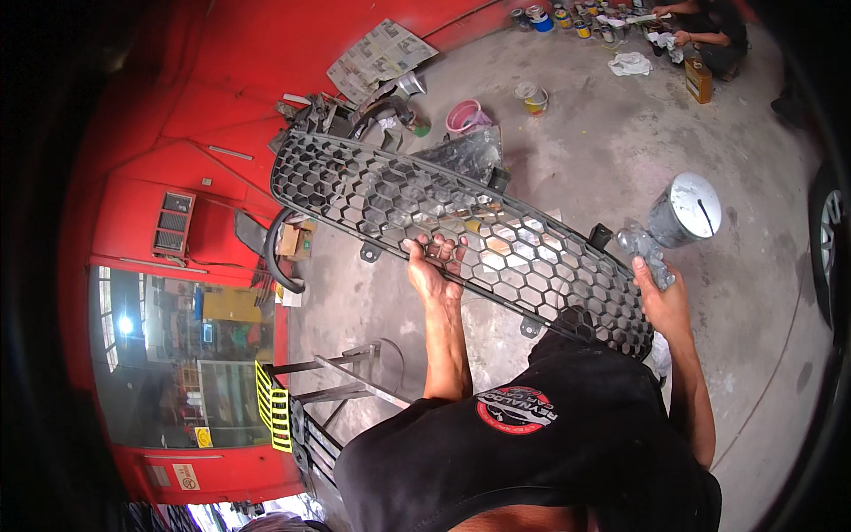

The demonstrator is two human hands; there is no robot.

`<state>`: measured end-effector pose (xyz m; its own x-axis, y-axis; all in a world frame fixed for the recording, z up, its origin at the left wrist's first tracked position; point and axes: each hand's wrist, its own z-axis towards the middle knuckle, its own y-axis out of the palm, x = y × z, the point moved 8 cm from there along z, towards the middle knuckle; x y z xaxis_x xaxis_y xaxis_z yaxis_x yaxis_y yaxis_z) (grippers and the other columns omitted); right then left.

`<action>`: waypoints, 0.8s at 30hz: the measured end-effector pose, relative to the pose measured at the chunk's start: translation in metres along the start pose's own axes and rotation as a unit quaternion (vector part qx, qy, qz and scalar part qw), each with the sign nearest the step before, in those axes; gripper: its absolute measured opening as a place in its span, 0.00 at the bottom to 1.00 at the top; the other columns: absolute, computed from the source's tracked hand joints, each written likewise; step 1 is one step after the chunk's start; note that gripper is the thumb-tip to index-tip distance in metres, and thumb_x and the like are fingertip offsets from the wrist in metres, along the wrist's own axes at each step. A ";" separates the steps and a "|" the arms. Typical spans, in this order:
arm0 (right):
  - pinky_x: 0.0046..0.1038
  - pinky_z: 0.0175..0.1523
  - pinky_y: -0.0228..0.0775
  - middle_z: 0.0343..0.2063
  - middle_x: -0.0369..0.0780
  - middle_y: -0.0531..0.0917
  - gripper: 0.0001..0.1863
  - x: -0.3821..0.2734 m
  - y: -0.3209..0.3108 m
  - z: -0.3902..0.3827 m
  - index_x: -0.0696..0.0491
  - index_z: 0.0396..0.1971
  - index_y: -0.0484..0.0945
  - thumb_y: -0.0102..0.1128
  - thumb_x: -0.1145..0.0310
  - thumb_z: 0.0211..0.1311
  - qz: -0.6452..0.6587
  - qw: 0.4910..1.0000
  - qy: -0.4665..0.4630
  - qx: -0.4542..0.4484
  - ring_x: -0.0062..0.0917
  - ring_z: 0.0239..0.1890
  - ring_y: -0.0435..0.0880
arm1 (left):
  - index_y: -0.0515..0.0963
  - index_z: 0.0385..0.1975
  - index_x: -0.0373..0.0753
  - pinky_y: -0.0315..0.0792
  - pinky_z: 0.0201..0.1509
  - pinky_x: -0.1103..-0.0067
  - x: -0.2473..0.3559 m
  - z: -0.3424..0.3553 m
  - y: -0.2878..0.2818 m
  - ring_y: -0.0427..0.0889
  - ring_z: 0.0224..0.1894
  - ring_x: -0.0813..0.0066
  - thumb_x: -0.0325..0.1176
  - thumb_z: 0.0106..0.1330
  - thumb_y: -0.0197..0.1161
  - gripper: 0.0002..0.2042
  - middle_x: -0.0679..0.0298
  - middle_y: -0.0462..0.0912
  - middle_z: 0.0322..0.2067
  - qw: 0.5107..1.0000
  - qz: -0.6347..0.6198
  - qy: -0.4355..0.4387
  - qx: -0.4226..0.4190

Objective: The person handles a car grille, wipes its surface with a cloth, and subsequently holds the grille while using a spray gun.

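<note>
Closest to the lens, wearing a black shirt [612,443]. Holding out a black honeycomb grille [417,199], slanted from upper left to lower right, with the left hand [436,266] curled around its lower edge. Grasping a metal-cupped spray gun [694,206] in the right hand [667,306], seen beside the grille's right end; cannot tell whether touching it. Facing open concrete floor [745,293] from that end toward a wheel [831,235] at the far right edge. Hemmed in more on the left by a metal stand [363,382] and a red wall [124,213].
</note>
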<state>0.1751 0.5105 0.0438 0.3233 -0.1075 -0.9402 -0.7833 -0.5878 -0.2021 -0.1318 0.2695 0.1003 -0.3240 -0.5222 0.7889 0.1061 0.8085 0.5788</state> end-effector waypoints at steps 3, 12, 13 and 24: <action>0.29 0.40 0.69 0.25 0.41 0.82 0.22 -0.004 0.006 0.001 0.60 0.38 0.78 0.58 0.53 0.58 -0.046 0.995 0.048 -0.068 0.26 0.31 0.79 | 0.66 0.29 0.46 0.73 0.45 0.59 0.006 -0.005 0.010 0.72 0.23 0.72 0.48 0.71 0.40 0.15 0.66 0.72 0.24 1.000 0.004 0.013 -0.014; 0.22 0.13 0.57 0.15 0.33 0.74 0.23 0.000 0.013 -0.002 0.57 0.24 0.74 0.56 0.49 0.60 0.011 0.998 -0.050 -0.027 0.16 0.09 0.67 | 0.66 0.31 0.43 0.74 0.43 0.59 -0.003 -0.013 0.024 0.74 0.27 0.69 0.51 0.69 0.44 0.17 0.63 0.72 0.24 0.998 0.000 0.012 -0.058; 0.22 0.13 0.57 0.15 0.33 0.74 0.23 -0.008 0.013 -0.003 0.57 0.24 0.74 0.56 0.49 0.60 0.019 0.998 -0.054 -0.028 0.16 0.09 0.67 | 0.66 0.31 0.43 0.73 0.43 0.59 -0.003 -0.015 0.024 0.74 0.27 0.69 0.52 0.69 0.44 0.17 0.63 0.72 0.24 0.998 -0.002 0.011 -0.063; 0.19 0.16 0.59 0.17 0.34 0.76 0.23 -0.085 0.015 -0.029 0.58 0.28 0.75 0.55 0.49 0.61 0.061 0.989 -0.131 -0.032 0.13 0.11 0.67 | 0.66 0.31 0.41 0.70 0.39 0.68 -0.028 -0.048 0.065 0.70 0.27 0.68 0.50 0.70 0.44 0.17 0.61 0.70 0.25 0.969 0.010 0.016 -0.248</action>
<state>0.1514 0.4877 0.1283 0.0735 0.0256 -0.9970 -0.7700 -0.6339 -0.0730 -0.0708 0.3237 0.1254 -0.2888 -0.5226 0.8022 0.5535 0.5926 0.5853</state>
